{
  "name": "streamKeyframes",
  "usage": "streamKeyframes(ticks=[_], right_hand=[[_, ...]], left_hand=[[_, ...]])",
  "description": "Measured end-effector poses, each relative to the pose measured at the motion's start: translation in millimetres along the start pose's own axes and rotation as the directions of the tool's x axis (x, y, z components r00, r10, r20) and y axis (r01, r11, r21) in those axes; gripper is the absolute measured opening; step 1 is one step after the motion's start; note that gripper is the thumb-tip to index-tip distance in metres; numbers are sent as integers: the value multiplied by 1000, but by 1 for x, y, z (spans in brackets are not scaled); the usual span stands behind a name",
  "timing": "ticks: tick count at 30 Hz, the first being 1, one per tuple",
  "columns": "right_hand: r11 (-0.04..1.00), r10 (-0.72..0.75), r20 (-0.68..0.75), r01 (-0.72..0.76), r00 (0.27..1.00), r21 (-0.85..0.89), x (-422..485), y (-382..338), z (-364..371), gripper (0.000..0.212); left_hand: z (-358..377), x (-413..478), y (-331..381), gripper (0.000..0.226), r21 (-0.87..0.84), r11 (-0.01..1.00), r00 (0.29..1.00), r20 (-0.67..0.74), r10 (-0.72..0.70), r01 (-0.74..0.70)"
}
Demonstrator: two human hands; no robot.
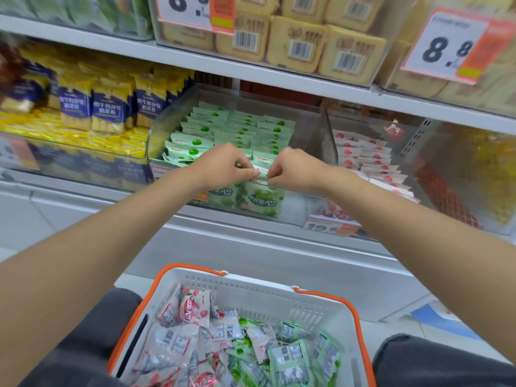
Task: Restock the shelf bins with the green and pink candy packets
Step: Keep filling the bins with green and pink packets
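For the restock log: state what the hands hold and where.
The left hand and right hand pinch a green candy packet by its upper edge, one grip at each end.

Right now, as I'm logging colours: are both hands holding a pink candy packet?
No, the left hand and right hand pinch a green candy packet.

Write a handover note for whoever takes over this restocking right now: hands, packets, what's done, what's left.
Hands: left hand and right hand both pinch one green packet at the front of the green bin.
Done: green bin holds rows of packets; pink bin is partly filled.
Left: seat this packet, then empty the basket, which holds mixed pink packets and green packets.
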State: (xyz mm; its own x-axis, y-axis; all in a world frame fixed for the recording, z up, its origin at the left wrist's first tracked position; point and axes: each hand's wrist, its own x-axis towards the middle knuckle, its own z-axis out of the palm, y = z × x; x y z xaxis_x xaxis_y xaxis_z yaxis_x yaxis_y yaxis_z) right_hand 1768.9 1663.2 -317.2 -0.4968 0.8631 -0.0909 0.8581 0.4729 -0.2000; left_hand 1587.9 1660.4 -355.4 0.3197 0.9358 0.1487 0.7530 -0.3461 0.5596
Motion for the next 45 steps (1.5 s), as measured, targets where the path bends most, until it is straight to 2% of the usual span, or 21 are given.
streamKeyframes(ticks=[3, 5, 7, 8, 9, 10, 12, 14, 15, 17, 19, 26, 27, 28, 29, 33, 36, 38, 40, 42, 45], right_hand=[[999, 22, 48, -24, 999, 42, 7, 0, 1, 45], [998, 38, 59, -41, 997, 49, 7, 3, 2, 40], [976, 125, -102, -103, 987, 194, 4, 7, -2, 16], [926, 248, -242, -156, 938, 343, 4, 11, -3, 12], [833, 404, -328, -195, 854, 518, 5, 15, -4, 19], [691, 546, -292, -225, 785, 687, 8, 20, -4, 28], [353, 651, 13, -317, 759, 880, 15, 25, -2, 46], [63, 587, 287, -396, 757, 916, 23, 30, 7, 44], [-31, 534, 361, -409, 765, 912, 23, 30, 10, 40], [-112, 376, 417, -407, 827, 907, 30, 30, 17, 41], [-117, 259, 425, -409, 867, 905, 40, 21, 21, 42], [-110, 288, 429, -415, 856, 903, 48, 23, 23, 44], [-125, 315, 418, -399, 852, 908, 44, 26, 21, 46], [-214, 345, 427, -373, 836, 903, 42, 31, 22, 48], [-247, 382, 421, -348, 823, 904, 40, 34, 23, 50], [-220, 268, 365, -312, 892, 924, 48, 31, 31, 45], [-194, 407, 433, -387, 804, 902, 53, 28, 22, 48], [-178, 557, 364, -320, 746, 930, 60, 34, 13, 51], [-220, 618, 324, -237, 716, 946, 74, 45, 9, 57], [-239, 639, 314, -207, 702, 949, 89, 51, 13, 65], [-173, 597, 260, -195, 758, 965, 122, 64, 32, 78]], left_hand=[[7, 3, -6, 45, 146, 989, 999, 47, -16, 9], [8, 3, -5, 44, 154, 988, 1000, 11, -2, 0], [7, 2, -1, 36, 134, 991, 990, -143, 17, 2], [7, 2, 2, 32, 189, 982, 967, -248, 54, -6], [8, 3, 4, 32, 260, 966, 945, -314, 87, -2], [9, 6, 5, 35, 309, 951, 938, -331, 105, 2], [13, 14, 4, 45, 350, 937, 962, -260, 88, 9], [20, 19, 0, 52, 377, 925, 979, -198, 40, 38], [24, 20, -3, 54, 381, 923, 984, -180, 16, 55], [30, 21, -6, 54, 359, 931, 989, -149, -21, 74], [31, 23, -6, 52, 334, 939, 991, -127, -37, 78], [28, 23, -3, 50, 352, 933, 994, -101, -39, 72], [28, 22, -4, 50, 346, 936, 994, -100, -33, 66], [29, 22, -4, 50, 337, 939, 994, -101, -31, 63], [29, 22, -3, 50, 330, 942, 994, -101, -33, 65], [29, 26, -3, 51, 330, 939, 993, -93, -67, 94], [20, 32, -2, 52, 310, 944, 988, -135, -75, 114], [9, 46, -3, 53, 327, 935, 973, -224, -61, 134], [1, 64, -8, 56, 377, 913, 971, -229, -69, 154], [-2, 79, -18, 56, 397, 895, 977, -140, -159, 202], [4, 85, -32, 57, 363, 895, 964, -43, -262, 260]])
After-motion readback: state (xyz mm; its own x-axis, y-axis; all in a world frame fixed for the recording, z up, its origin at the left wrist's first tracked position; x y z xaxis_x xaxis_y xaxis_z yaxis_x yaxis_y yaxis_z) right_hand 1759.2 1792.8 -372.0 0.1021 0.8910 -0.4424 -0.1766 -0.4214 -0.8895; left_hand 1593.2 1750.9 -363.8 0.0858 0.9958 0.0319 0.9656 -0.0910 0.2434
